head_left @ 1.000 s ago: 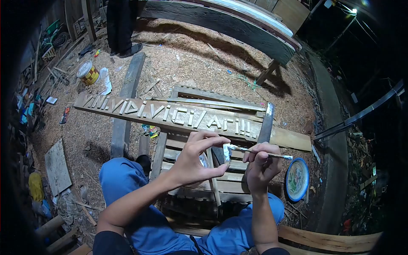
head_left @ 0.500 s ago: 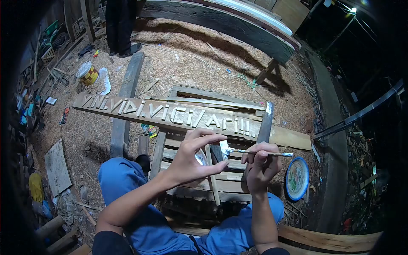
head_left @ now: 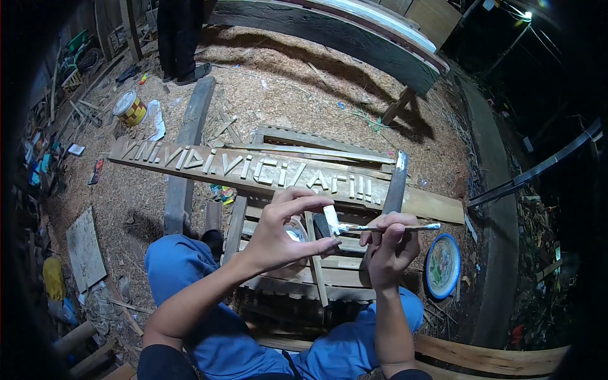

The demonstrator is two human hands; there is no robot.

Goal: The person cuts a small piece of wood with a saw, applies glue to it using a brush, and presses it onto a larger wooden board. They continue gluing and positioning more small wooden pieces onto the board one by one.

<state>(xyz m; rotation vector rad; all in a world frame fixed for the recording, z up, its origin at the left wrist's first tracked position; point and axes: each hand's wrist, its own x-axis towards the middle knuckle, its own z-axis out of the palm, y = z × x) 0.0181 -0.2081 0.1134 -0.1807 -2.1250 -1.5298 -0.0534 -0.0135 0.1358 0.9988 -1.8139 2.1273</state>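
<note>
My left hand (head_left: 275,228) pinches a small white-coated strip of wood (head_left: 331,216) by its ends, between thumb and fingers. From the right, my right hand (head_left: 392,250) grips a thin stick (head_left: 361,227) smeared with white at both ends. Its left tip touches the lower part of the strip. Partly hidden behind my left hand, a clear cup (head_left: 295,234) holds something white. Beyond both hands lies a long wooden board (head_left: 437,204), with raised letters made of small wood strips along it.
A slatted wooden pallet (head_left: 345,278) lies below my hands, with a blue-rimmed basin (head_left: 443,266) to its right. At the back left stand a red-and-yellow bucket (head_left: 130,109) and a person in dark trousers (head_left: 179,41). A heavy beam (head_left: 316,35) crosses the background above wood shavings.
The strip and my left hand have shifted slightly left and up. The stick has moved a little to the right, its tip now lower on the strip.
</note>
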